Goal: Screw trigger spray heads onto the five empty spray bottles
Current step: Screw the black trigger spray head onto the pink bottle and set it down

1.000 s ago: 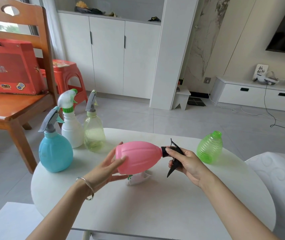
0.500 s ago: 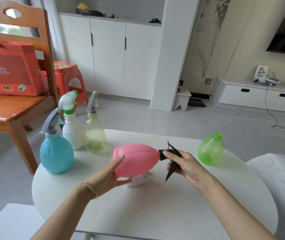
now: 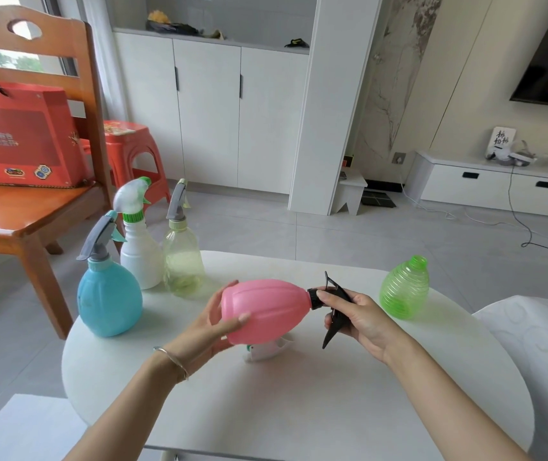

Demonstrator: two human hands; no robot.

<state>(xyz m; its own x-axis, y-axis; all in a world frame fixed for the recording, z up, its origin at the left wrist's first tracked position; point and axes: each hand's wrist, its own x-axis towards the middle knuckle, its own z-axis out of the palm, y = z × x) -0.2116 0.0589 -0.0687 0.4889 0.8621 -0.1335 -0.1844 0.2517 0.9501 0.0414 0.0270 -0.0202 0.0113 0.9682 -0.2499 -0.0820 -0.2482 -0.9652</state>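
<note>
**Pink bottle held sideways, black head at its neck**

Held on its side above the middle of the round white table (image 3: 299,410): a pink spray bottle (image 3: 266,311), opaque, contents impossible to judge. Cupped at its base by the left hand (image 3: 214,331), fingers spread and curled round the wide end, thumb on the near face. Fitted at the neck, a black trigger spray head (image 3: 334,306), pinched in the closed fingers of the right hand (image 3: 362,319), lever pointing down toward the table. How far screwed on, impossible to tell.

Lying directly under the pink bottle, partly hidden by it: a loose white spray head (image 3: 267,351) with a touch of green.

Standing at the right of the table, well apart: a ribbed green bottle (image 3: 404,289), translucent, neck open, no head on, apparently empty.

Grouped at the far left of the table, each capped with a trigger head: a round blue bottle (image 3: 109,296) with grey head; just behind, a white bottle (image 3: 139,249) with white-and-green head; beside that, a clear yellowish bottle (image 3: 183,257) with grey head, seemingly nothing inside.

Further left, a wooden chair (image 3: 33,211) carrying a red gift box (image 3: 16,138) printed with pale characters, too blurred to read. Behind, a red plastic stool (image 3: 133,144). On the low cabinet at far right, a small white card (image 3: 502,139) with black brush characters, not legible.
</note>
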